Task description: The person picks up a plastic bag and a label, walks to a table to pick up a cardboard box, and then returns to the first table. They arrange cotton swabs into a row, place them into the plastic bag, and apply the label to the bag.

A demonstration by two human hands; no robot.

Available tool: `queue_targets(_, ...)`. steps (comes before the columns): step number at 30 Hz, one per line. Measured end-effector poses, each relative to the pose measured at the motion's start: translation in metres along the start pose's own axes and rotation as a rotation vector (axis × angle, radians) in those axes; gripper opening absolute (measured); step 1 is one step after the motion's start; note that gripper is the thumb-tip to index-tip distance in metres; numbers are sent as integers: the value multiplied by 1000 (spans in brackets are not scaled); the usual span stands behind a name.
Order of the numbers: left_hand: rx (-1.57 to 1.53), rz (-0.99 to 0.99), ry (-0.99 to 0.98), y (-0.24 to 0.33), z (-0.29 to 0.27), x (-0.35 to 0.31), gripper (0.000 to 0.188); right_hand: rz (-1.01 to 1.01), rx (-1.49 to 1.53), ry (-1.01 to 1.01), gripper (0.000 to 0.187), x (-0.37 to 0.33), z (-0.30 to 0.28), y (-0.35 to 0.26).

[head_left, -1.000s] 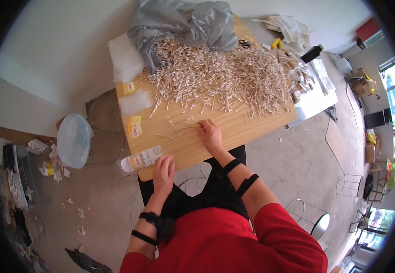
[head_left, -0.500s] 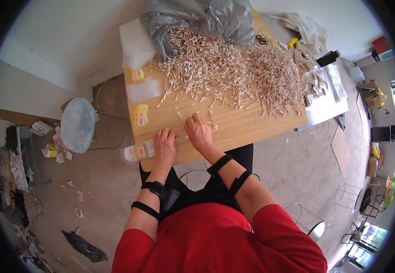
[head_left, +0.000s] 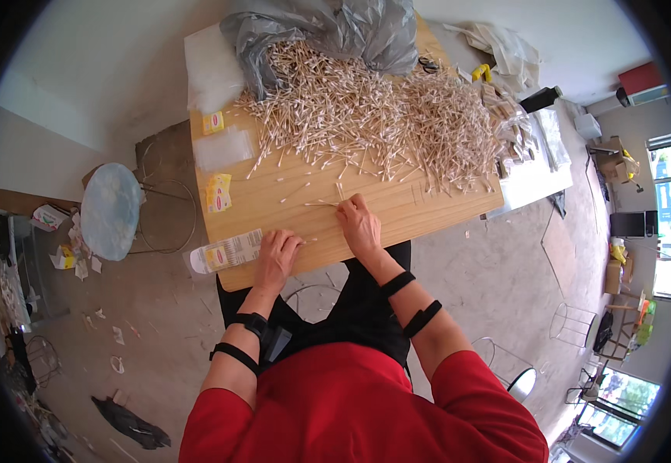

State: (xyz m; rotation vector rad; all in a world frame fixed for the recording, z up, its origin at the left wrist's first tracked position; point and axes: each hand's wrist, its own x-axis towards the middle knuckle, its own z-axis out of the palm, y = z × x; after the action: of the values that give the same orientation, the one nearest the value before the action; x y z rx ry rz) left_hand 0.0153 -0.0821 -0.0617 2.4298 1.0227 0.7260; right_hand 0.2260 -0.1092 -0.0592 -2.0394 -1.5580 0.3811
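Observation:
A big heap of cotton swabs (head_left: 328, 116) covers the far part of the wooden table (head_left: 274, 212). Near the front edge, my left hand (head_left: 275, 258) is closed, thumb and fingers pinched, with a swab's white tip (head_left: 310, 240) sticking out on its right. Just left of that hand lies a clear plastic packet (head_left: 227, 251) with a yellow label and a row of swabs inside. My right hand (head_left: 361, 230) is farther right, its fingertips pinched down at the table by a few loose swabs (head_left: 321, 203). What exactly those fingertips grip is partly hidden.
Yellow printed cards (head_left: 218, 193) and clear bags (head_left: 223, 149) lie along the table's left side. A grey plastic bag (head_left: 328, 35) spreads behind the heap, with scissors (head_left: 429, 65) nearby. A round stool (head_left: 111, 212) stands left; bundled packets (head_left: 509, 123) lie right.
My right hand has moved right, away from my left hand, to the loose swabs. The left hand has shifted slightly right, uncovering more of the packet. The whole view has slid a little.

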Motion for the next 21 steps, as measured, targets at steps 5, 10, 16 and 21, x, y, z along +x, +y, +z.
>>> queue_targets(5,-17,-41,35,11,8,-11,17,-239,4,-114,8,7,1,-4)
queue_targets(10,-31,-51,58,12,5,-13,18,92,-2,122,12,0,-12,-18)
queue_targets(16,24,-32,69,14,4,-9,17,52,45,42,12,-11,0,8)
queue_targets(21,29,-42,67,14,3,-10,16,59,4,150,9,8,-13,9)
